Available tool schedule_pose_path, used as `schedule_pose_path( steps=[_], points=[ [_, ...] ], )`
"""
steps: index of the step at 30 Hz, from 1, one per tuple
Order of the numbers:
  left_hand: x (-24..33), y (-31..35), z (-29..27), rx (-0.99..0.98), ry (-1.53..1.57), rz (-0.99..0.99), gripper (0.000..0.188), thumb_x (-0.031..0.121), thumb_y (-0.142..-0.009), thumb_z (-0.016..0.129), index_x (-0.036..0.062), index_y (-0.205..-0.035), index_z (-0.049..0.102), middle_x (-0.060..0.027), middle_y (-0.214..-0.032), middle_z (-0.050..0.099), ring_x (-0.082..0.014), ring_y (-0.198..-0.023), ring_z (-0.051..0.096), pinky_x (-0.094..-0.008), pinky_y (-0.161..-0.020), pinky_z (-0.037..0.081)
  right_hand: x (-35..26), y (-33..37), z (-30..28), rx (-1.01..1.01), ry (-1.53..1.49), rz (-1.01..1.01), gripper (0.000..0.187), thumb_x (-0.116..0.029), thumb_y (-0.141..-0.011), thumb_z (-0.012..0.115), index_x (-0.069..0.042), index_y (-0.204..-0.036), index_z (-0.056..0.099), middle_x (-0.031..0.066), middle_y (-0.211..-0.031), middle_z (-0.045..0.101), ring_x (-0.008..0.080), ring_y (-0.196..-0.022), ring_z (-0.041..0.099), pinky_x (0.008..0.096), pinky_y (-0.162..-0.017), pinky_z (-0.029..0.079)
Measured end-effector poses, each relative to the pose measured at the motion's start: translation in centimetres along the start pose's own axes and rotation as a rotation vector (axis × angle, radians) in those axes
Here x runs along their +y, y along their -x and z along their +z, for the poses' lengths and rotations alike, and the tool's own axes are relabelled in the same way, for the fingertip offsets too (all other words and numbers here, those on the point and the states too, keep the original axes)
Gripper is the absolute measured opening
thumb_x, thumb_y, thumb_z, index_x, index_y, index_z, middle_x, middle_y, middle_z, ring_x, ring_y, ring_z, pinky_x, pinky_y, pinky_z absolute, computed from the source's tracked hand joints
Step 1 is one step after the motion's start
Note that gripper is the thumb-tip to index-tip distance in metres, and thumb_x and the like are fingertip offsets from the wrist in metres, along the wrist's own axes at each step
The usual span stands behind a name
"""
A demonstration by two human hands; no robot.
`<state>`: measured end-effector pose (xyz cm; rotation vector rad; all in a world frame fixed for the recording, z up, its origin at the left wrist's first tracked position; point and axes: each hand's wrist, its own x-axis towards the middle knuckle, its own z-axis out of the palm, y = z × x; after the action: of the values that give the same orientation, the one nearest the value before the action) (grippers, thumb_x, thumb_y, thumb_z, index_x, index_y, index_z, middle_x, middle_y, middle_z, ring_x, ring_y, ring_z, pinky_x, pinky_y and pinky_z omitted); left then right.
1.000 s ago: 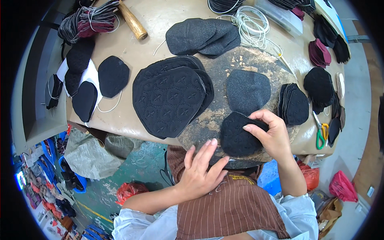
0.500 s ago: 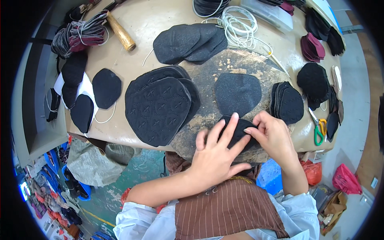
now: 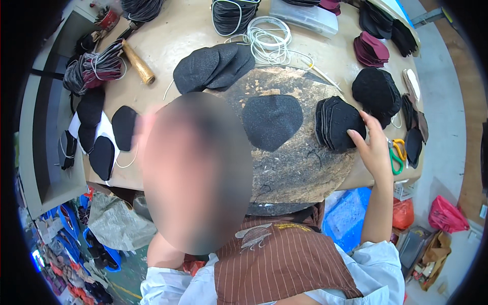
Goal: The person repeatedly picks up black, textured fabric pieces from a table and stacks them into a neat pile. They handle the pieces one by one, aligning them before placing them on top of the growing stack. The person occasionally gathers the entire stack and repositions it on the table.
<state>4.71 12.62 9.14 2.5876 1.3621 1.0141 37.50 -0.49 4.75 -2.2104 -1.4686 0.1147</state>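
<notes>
My right hand [image 3: 375,145] is at the right edge of a small stack of rounded black fabric pieces [image 3: 341,123], its thumb on top and its fingers curled along the side. That stack rests on the right part of a worn round wooden block [image 3: 310,175]. A single dark grey speckled piece [image 3: 273,122] lies flat on the block, left of the stack. My left hand [image 3: 147,127] is raised on the left, mostly covered by a blurred patch; its fingers and anything in them cannot be made out.
Overlapping dark pieces [image 3: 213,66] and coiled white cord [image 3: 269,40] lie behind the block. A wooden handle [image 3: 138,63] is at the far left. Scissors with green and yellow handles [image 3: 396,155] sit near the right edge. Another black stack [image 3: 376,94] and maroon pieces [image 3: 371,49] stand beyond.
Both hands have left the black piece at the block's front, which no longer shows there. My right hand has moved to the small stack; my left has moved left, under the blur.
</notes>
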Motion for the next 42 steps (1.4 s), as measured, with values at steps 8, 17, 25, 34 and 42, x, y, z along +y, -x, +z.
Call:
schedule_pose_path(
  steps=[8, 17, 25, 34, 42],
  points=[
    [4.2, 3.2, 8.1, -0.336, 0.046, 0.331, 0.026, 0.005, -0.076, 0.061, -0.0037, -0.101, 0.064, -0.0181, -0.109, 0.065, -0.0309, -0.1, 0.066, -0.0369, -0.083, 0.053, -2.2, 0.3, -0.2, 0.077, -0.017, 0.035, 0.029, -0.008, -0.081, 0.071, 0.003, -0.103, 0.054, 0.0151, -0.104, 0.062, 0.0239, -0.096, 0.06, 0.0324, -0.085, 0.046],
    [4.1, 9.2, 1.6, -0.526, 0.311, 0.293, 0.035, 0.012, -0.075, 0.068, 0.0017, -0.108, 0.065, -0.0152, -0.116, 0.062, -0.0256, -0.104, 0.063, -0.0378, -0.091, 0.048, -5.5, 2.7, -2.0, -0.3, -0.947, 0.288, 0.018, 0.004, -0.082, 0.065, -0.002, -0.098, 0.057, -0.0005, -0.092, 0.059, 0.0069, -0.085, 0.056, 0.0227, -0.079, 0.046],
    [2.0, 14.0, 1.3, -0.365, 0.421, 0.116, 0.05, 0.016, -0.068, 0.082, 0.0036, -0.111, 0.06, -0.0293, -0.136, 0.036, -0.0393, -0.12, 0.049, -0.0483, -0.096, 0.045, -8.6, 3.2, 3.7, -0.59, -0.931, 0.23, 0.018, -0.002, -0.082, 0.07, -0.001, -0.096, 0.058, -0.0006, -0.087, 0.059, 0.0053, -0.083, 0.053, 0.0228, -0.074, 0.046],
    [1.5, 15.2, 2.2, -0.332, 0.507, 0.062, 0.053, 0.012, -0.07, 0.081, 0.0034, -0.112, 0.05, -0.0302, -0.14, 0.024, -0.044, -0.123, 0.046, -0.0458, -0.101, 0.043, -9.2, 3.3, 5.0, -0.567, -0.797, 0.202, 0.021, -0.006, -0.081, 0.072, 0.001, -0.095, 0.059, 0.0033, -0.086, 0.062, 0.0072, -0.082, 0.055, 0.0247, -0.074, 0.047],
    [1.6, 14.5, 2.0, -0.38, 0.483, 0.074, 0.053, 0.013, -0.068, 0.081, 0.0092, -0.113, 0.052, -0.0288, -0.139, 0.026, -0.0406, -0.122, 0.048, -0.0489, -0.101, 0.036, -9.9, 2.9, 4.8, -0.562, -0.674, 0.191, 0.024, -0.009, -0.079, 0.074, 0.001, -0.096, 0.06, 0.006, -0.082, 0.064, 0.0091, -0.079, 0.058, 0.0263, -0.072, 0.048]
  ],
)
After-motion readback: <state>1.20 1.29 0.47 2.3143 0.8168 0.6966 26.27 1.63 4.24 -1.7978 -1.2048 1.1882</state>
